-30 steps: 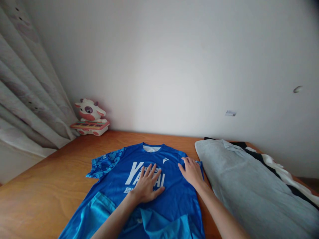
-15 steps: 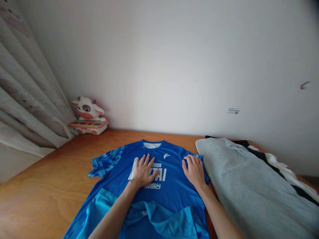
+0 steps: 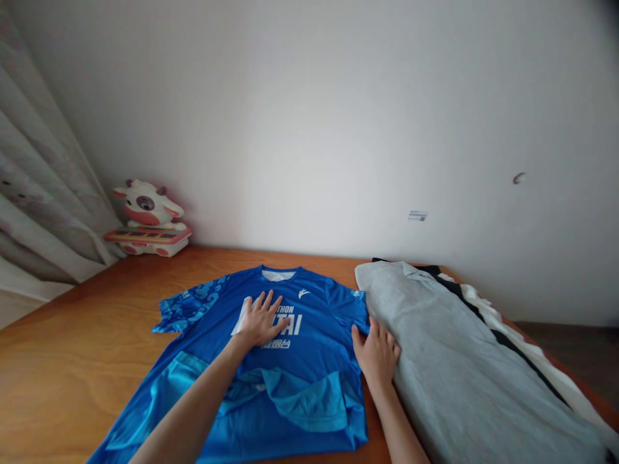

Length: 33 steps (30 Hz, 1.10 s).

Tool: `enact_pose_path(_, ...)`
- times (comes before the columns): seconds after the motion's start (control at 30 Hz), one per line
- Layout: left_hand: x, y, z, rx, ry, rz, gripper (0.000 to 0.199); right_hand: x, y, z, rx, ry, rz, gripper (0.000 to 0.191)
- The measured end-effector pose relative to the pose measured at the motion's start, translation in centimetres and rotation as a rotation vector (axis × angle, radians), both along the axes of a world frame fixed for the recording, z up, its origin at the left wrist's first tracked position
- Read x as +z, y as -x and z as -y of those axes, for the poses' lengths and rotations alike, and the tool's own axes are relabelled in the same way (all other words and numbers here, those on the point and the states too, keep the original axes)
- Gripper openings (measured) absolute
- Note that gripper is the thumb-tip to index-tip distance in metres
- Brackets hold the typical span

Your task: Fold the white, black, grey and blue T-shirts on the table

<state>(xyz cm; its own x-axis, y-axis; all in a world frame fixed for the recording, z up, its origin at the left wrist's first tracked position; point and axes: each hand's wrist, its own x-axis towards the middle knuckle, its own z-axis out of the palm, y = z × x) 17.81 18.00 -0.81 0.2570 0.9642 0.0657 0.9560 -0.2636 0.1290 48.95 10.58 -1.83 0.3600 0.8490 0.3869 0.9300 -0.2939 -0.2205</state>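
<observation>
A blue short-sleeved T-shirt (image 3: 314, 357) with white lettering lies spread on a wooden surface, its collar pointing to the wall. My left hand (image 3: 261, 320) rests flat on the chest print with fingers spread, covering part of the letters. Beside the right sleeve's lower edge is my right hand (image 3: 378, 353), thumb apart from the fingers, between the shirt and a grey piece of cloth (image 3: 449, 367). Across the shirt's lower part lies a rumpled light-blue fold of cloth (image 3: 309, 403).
A toy cow with a keyboard (image 3: 149, 219) stands at the back left corner, near a pale curtain (image 3: 43, 174). Black and white cloth (image 3: 476, 303) shows along the grey cloth's far side. Behind everything rises a white wall (image 3: 290, 129), with a small hook (image 3: 519, 178) on it.
My right hand has moved off the top of the right sleeve, down to its lower edge by the grey cloth. My left hand stays on the print. The view has turned a little right.
</observation>
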Motion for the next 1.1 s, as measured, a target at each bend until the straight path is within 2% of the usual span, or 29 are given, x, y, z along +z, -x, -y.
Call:
enact_pose_path(0.17, 0.0, -0.1, 0.0, -0.001, -0.002, -0.005, 0.079, 0.4, 0.0, -0.4, -0.063, -0.009, -0.038, 0.051)
enact_pose_path(0.3, 0.0, -0.1, 0.2, 0.045, -0.042, 0.034, 0.078, 0.5, -0.5, -0.6, -0.045, -0.006, -0.105, 0.037)
enact_pose_path(0.37, 0.4, -0.3, 0.6, 0.03, -0.099, 0.067, 0.073, 0.3, -0.8, -0.8, -0.021, -0.019, -0.136, 0.034)
enact_pose_path(0.43, 1.1, -0.9, 1.3, -0.082, -0.137, 0.098, 0.063, 0.0, -1.1, -1.0, 0.021, -0.065, -0.163, 0.034)
enact_pose_path(0.57, 2.9, -4.3, 3.9, -0.453, -0.085, 0.213, 0.048, -0.9, -1.7, -1.5, 0.168, -0.159, -0.253, 0.043)
enact_pose_path(0.63, 3.3, -6.4, 5.5, -0.612, -0.027, 0.254, 0.051, -1.1, -1.8, -1.8, 0.171, -0.133, -0.321, 0.047)
enact_pose_path(0.7, 3.2, -8.1, 7.1, -0.66, 0.053, 0.266, 0.055, -0.9, -1.9, -2.2, 0.114, -0.078, -0.386, 0.05)
enact_pose_path(0.8, 2.8, -9.5, 8.4, -0.653, 0.174, 0.285, 0.058, -0.4, -1.8, -3.0, 0.015, -0.005, -0.487, 0.049)
enact_pose_path(0.9, 3.1, -10.1, 7.8, -0.597, 0.237, 0.399, 0.052, -0.4, -1.3, -3.8, -0.059, -0.008, -0.555, 0.051)
enact_pose_path(1.0, 3.3, -11.0, 5.5, -0.451, 0.288, 0.726, 0.038, -1.3, -1.1, -4.2, -0.037, -0.098, -0.557, 0.05)
enact_pose_path(1.1, 2.5, -11.8, 2.9, -0.225, 0.553, 1.194, 0.045, -2.3, -1.0, -4.3, -0.015, -0.197, -0.585, 0.043)
